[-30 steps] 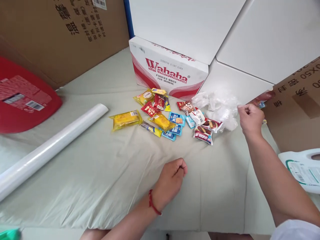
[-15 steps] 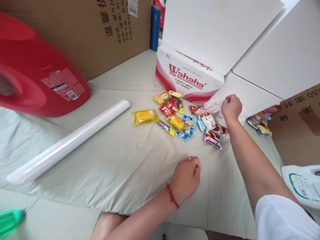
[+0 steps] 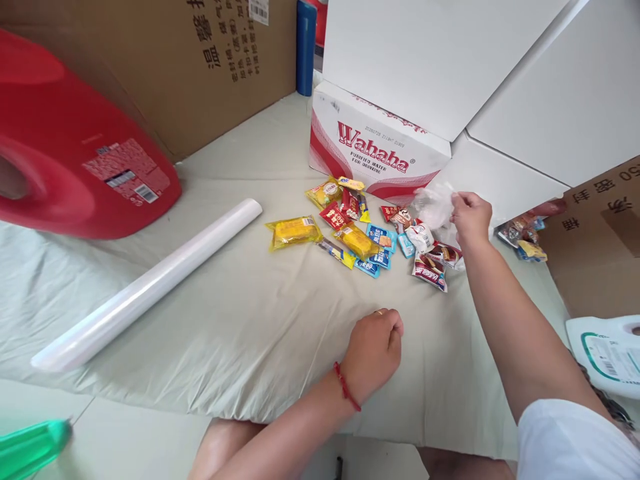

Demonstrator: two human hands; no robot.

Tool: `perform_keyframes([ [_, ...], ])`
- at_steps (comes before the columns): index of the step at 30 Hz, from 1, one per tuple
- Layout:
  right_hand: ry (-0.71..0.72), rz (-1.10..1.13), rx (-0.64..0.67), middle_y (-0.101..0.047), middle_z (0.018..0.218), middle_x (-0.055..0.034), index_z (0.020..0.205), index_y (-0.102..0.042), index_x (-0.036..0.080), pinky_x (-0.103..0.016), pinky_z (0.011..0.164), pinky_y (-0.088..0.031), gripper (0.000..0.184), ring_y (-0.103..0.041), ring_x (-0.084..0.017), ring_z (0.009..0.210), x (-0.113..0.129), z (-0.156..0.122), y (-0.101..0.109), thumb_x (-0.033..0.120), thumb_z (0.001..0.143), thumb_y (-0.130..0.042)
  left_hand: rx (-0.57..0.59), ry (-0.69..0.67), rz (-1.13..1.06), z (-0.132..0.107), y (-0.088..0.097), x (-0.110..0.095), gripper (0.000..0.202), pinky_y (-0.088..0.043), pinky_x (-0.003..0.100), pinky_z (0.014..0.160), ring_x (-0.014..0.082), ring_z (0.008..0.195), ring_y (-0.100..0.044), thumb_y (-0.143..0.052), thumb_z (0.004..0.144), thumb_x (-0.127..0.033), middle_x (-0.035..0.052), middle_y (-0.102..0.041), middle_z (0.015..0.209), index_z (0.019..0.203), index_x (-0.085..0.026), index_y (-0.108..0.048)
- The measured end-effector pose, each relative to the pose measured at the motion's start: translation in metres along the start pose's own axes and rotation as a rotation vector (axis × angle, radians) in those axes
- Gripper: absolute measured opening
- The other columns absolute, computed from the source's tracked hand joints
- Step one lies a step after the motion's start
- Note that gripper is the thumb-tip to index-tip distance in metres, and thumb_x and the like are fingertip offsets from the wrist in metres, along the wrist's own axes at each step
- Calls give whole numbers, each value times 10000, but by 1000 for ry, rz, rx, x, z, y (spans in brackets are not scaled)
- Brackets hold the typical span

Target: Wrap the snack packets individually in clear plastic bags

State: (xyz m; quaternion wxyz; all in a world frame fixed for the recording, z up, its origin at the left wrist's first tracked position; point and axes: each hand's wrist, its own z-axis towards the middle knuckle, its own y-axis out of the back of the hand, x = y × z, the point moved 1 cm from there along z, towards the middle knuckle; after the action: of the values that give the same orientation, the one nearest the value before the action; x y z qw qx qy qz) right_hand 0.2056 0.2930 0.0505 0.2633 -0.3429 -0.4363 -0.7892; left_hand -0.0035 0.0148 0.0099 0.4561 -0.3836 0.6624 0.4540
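Observation:
My right hand (image 3: 471, 217) pinches a crumpled clear plastic bag (image 3: 434, 205) in front of the white box. My left hand (image 3: 376, 347), with a red bracelet at the wrist, rests curled on the cloth; its fingertips are tucked under, so what they hold, if anything, is hidden. Beyond it lie wrapped snacks: yellow-wrapped pastries (image 3: 295, 231), blue packets (image 3: 381, 239), red packets (image 3: 334, 215) and a dark red packet (image 3: 430, 272). A white packet (image 3: 419, 236) sits just below the plastic bag.
A white-and-red Wahaba-style water carton (image 3: 375, 143) stands behind the snacks. On the left are a white roll (image 3: 150, 283) and a large red jug (image 3: 75, 147). More snacks (image 3: 524, 237) lie at the right, near a cardboard box (image 3: 600, 253) and a white bottle (image 3: 607, 353).
My right hand has turned slightly and drawn the plastic bag up a little, so more of it shows. My left hand stays in place. The view has shifted slightly.

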Motion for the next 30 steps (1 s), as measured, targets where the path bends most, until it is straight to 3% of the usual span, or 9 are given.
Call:
perform_keyframes([
  [4, -276, 582, -150, -574, 685, 51, 777, -625, 184, -244, 602, -596, 144, -612, -100, 606, 5, -34, 40, 233, 744, -756, -23, 20, -60, 0, 1, -2, 244, -362, 283, 677, 150, 706, -518, -411, 802, -2, -11, -572, 726, 724, -205, -523],
  [9, -287, 705, -288, -584, 691, 64, 788, -617, 188, -153, 524, -550, 304, -608, -67, 593, 14, -114, 81, 306, 657, -864, -5, 73, -244, 4, -8, -7, 148, -380, 269, 628, 121, 628, -495, -457, 877, -113, -20, -586, 755, 819, -205, -558],
  [11, -365, 720, -255, -581, 662, 59, 776, -634, 179, -127, 437, -467, 339, -569, -61, 550, 15, -159, 86, 333, 622, -893, -11, 108, -355, 7, -14, -9, 64, -414, 264, 614, 108, 615, -519, -519, 919, -255, -1, -621, 857, 911, -202, -554],
  [14, -423, 645, -116, -622, 696, 33, 837, -694, 190, -172, 452, -476, 302, -581, -90, 576, 18, -225, 84, 389, 695, -872, -83, 125, -470, 12, -21, -12, 394, -491, 273, 651, 152, 801, -638, -633, 881, -463, 94, -624, 1144, 1139, -193, -510],
  [17, -354, 494, 135, -645, 712, 17, 881, -737, 232, -243, 533, -517, 195, -580, -119, 591, 22, -268, 82, 410, 820, -788, -137, 36, -521, 15, -27, -11, 609, -537, 302, 808, 227, 1119, -633, -716, 818, -498, 160, -579, 1325, 1271, -180, -465],
  [21, -306, 412, 364, -661, 766, 2, 882, -761, 257, -268, 569, -518, 143, -569, -130, 607, 25, -279, 86, 391, 833, -769, -172, -23, -529, 16, -30, -2, 361, -519, 307, 880, 219, 1079, -636, -642, 879, -490, 80, -698, 1098, 1065, -184, -604],
  [24, -515, 565, 266, -572, 639, 35, 802, -709, 230, -204, 445, -416, 183, -493, -95, 528, 18, -267, 92, 388, 765, -793, -256, 70, -655, 18, -24, 5, 302, -517, 294, 829, 194, 949, -644, -623, 880, -495, 31, -708, 933, 870, -193, -637],
  [27, -755, 797, 155, -516, 625, 64, 730, -623, 202, -151, 354, -277, 252, -425, -51, 472, 7, -255, 98, 328, 647, -825, -302, 126, -877, 20, -15, 4, 282, -522, 285, 817, 169, 885, -651, -743, 776, -440, 21, -710, 899, 855, -184, -656],
  [30, -861, 934, 129, -495, 640, 86, 757, -598, 192, -130, 329, -226, 297, -368, -17, 431, -1, -248, 102, 273, 592, -831, -285, 184, -1024, 22, -8, 2, 344, -537, 280, 775, 138, 796, -653, -847, 653, -351, 0, -697, 859, 861, -180, -632],
])
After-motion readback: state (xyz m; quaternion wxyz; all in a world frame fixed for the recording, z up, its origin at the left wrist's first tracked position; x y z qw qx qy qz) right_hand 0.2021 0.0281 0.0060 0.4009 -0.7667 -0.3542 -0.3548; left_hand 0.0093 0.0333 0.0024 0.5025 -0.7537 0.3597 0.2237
